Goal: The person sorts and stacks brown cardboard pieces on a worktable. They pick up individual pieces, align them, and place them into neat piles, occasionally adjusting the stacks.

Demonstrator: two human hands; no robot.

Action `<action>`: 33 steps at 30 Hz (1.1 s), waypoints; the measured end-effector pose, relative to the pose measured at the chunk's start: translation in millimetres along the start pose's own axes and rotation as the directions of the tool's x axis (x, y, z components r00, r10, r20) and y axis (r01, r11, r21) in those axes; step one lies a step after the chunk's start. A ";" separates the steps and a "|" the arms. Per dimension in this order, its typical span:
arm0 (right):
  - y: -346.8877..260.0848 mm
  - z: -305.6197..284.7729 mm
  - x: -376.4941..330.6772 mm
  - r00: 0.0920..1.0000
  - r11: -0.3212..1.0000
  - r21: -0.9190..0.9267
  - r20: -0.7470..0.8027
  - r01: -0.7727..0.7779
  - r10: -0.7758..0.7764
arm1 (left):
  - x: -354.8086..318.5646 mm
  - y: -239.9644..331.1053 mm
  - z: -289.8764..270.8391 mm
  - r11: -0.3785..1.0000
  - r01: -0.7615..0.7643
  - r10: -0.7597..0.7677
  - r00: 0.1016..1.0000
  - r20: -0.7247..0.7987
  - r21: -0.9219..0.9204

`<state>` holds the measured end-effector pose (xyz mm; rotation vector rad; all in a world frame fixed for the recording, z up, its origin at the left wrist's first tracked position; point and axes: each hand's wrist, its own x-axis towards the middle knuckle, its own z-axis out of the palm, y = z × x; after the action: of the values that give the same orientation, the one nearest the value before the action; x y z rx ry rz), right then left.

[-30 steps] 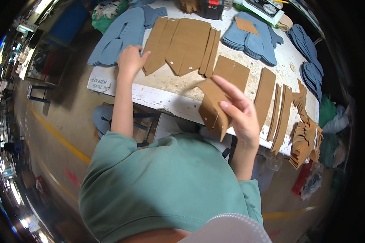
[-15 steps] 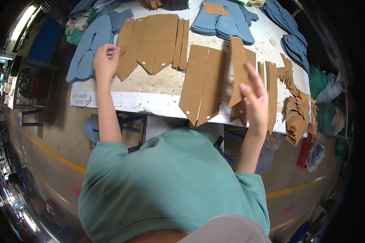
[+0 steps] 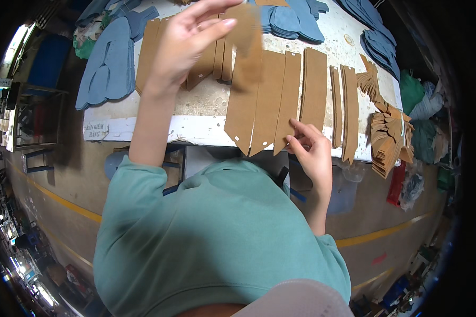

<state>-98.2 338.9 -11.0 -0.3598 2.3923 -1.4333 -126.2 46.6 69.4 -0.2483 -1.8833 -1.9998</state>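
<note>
My left hand [image 3: 193,45] is raised over the table, thumb and fingers closed on a brown pointed piece [image 3: 247,53] that is blurred by motion. That piece hangs above flat brown panels [image 3: 242,119] with pointed lower ends and small white stickers. My right hand [image 3: 313,153] is at the table's front edge, thumb and fingertips pinching the lower edge of a narrow brown panel [image 3: 286,100]. A wider brown panel [image 3: 314,79] lies just right of it. More brown panels [image 3: 148,50] lie partly hidden behind my left hand and forearm.
Stacked blue pieces [image 3: 111,63] lie at the table's left, with another blue stack [image 3: 288,21] at the back. Thin brown strips [image 3: 349,111] and a tied bundle of brown pieces [image 3: 387,140] are on the right. Bags [image 3: 426,150] stand beyond the white table's edge [image 3: 195,128].
My left hand has moved right and up from the left panels and now holds a brown piece. My right hand has come down and left to a narrow panel's lower edge.
</note>
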 end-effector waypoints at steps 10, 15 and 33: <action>-1.6 0.8 -4.1 0.998 0.996 -0.077 -0.043 0.044 -0.048 | -72.8 -52.8 57.4 0.845 0.501 -0.475 0.864 0.169 -0.187; -6.2 1.6 5.3 0.997 0.994 -0.093 -0.057 0.052 -0.057 | -111.6 -69.6 64.2 0.850 0.527 -0.526 0.848 0.065 0.002; -25.0 -0.5 11.5 0.934 0.916 -0.299 -0.151 0.268 -0.322 | -129.5 -27.8 56.3 0.810 0.472 -0.553 0.812 0.185 0.349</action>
<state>-107.7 323.4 9.6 -0.7077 2.8068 -1.3058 -26.2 122.7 -0.8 0.0904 -2.6275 -2.0495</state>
